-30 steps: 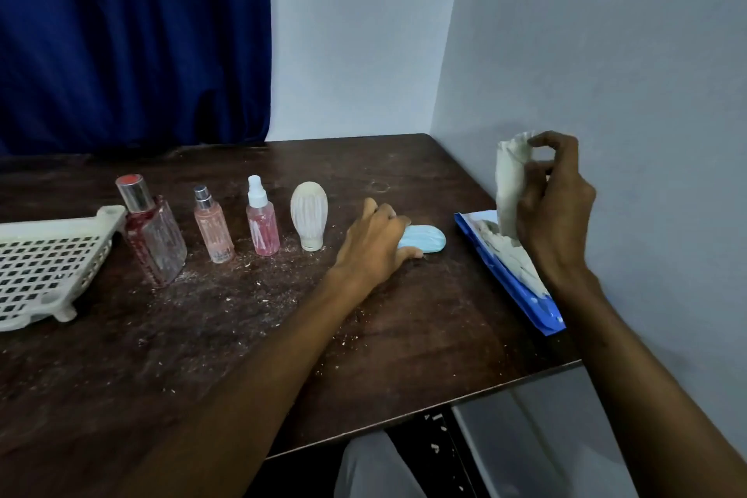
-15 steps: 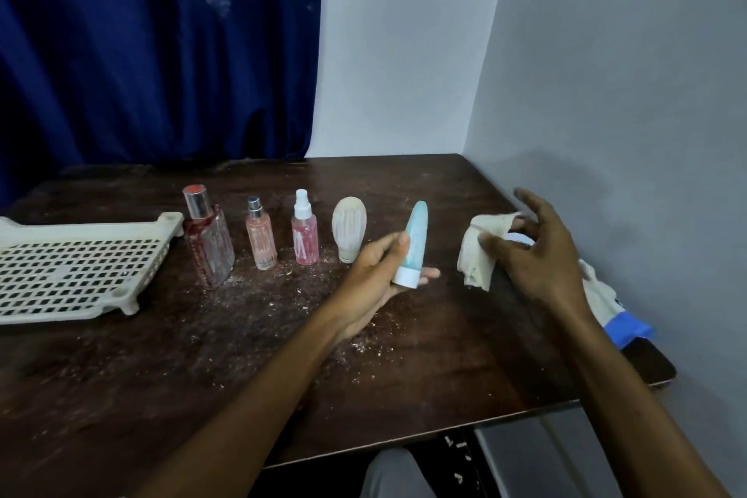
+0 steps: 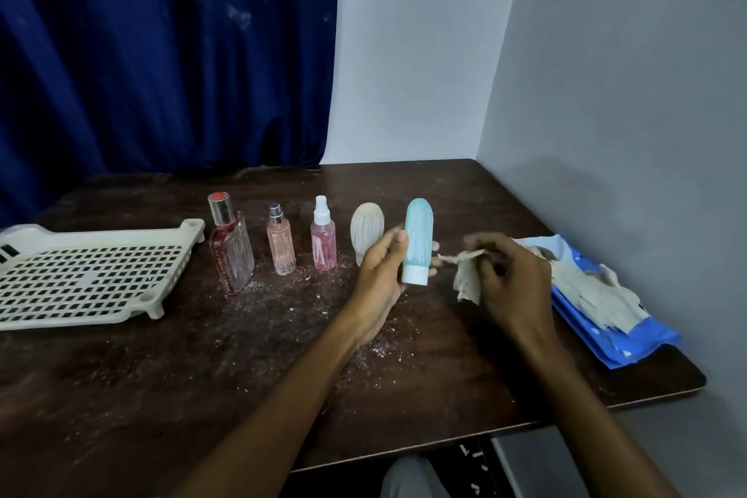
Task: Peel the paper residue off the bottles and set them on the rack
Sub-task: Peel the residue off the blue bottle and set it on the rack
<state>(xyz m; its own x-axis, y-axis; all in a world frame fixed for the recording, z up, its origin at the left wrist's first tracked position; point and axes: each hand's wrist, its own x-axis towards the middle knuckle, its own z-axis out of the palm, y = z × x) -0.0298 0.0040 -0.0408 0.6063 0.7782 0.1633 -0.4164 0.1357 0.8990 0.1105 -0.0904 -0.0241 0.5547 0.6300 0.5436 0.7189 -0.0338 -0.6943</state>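
My left hand (image 3: 382,273) grips a light blue bottle (image 3: 417,243) upright, white cap down, above the table; streaks of paper residue cover it. Just to its right, my right hand (image 3: 511,279) pinches a crumpled whitish wipe (image 3: 469,279), a little apart from the bottle. A white ribbed bottle (image 3: 366,230) stands behind my left hand. Left of it stand a pink spray bottle (image 3: 323,245), a small peach spray bottle (image 3: 280,243) and a large red-tinted glass bottle (image 3: 230,247). The white perforated rack (image 3: 89,275) lies at the left with nothing on it.
A blue wipes pack (image 3: 622,329) with pale wipes spilling from it lies along the right table edge by the grey wall. Paper crumbs (image 3: 283,291) litter the dark wooden table (image 3: 202,396). A blue curtain hangs behind.
My left hand picked the blue bottle off the table and stood it upright. My right hand brought the wipe from the pack down close to the bottle.
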